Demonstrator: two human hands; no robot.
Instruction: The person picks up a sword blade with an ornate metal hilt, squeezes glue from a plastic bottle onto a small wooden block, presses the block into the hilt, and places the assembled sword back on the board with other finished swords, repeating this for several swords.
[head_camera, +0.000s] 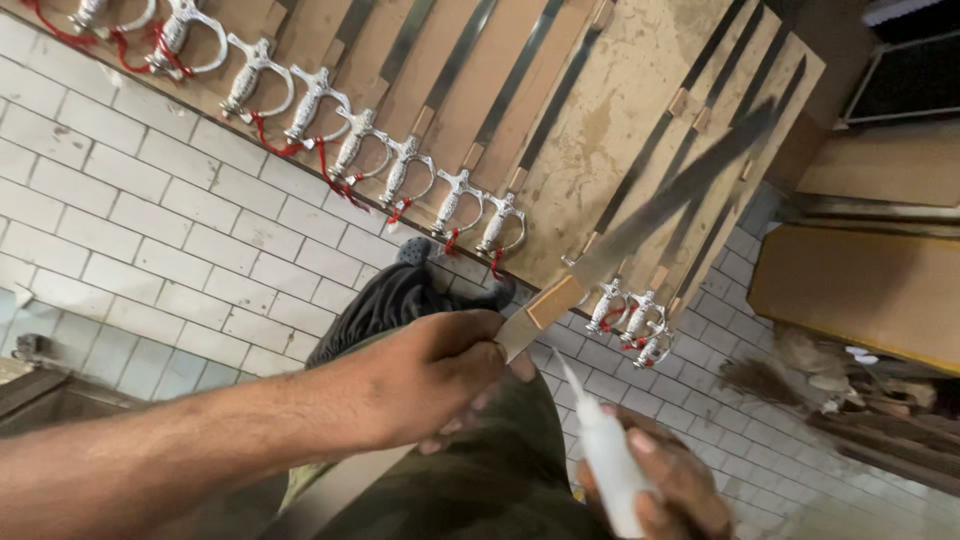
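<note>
Head view: the left hand is closing fully around the lower end of a long grey steel blade, fingers wrapped tight just below a tan cardboard-coloured band that is ringing the blade; the blade is rising up and to the right, slightly blurred, over the sloping wooden board. The right hand is gripping a white plastic squeeze tube with a tapered nozzle, fingers curled shut about its body, the nozzle tip pointing up towards the band, near it but not touching. On the board, finished swords with silver ornate hilts and red tassels are lying side by side, hilts hanging over the white tiled floor. In my judgement an application step is in hand; the next move is calling for a steady blade and an accurately placed nozzle tip.
</note>
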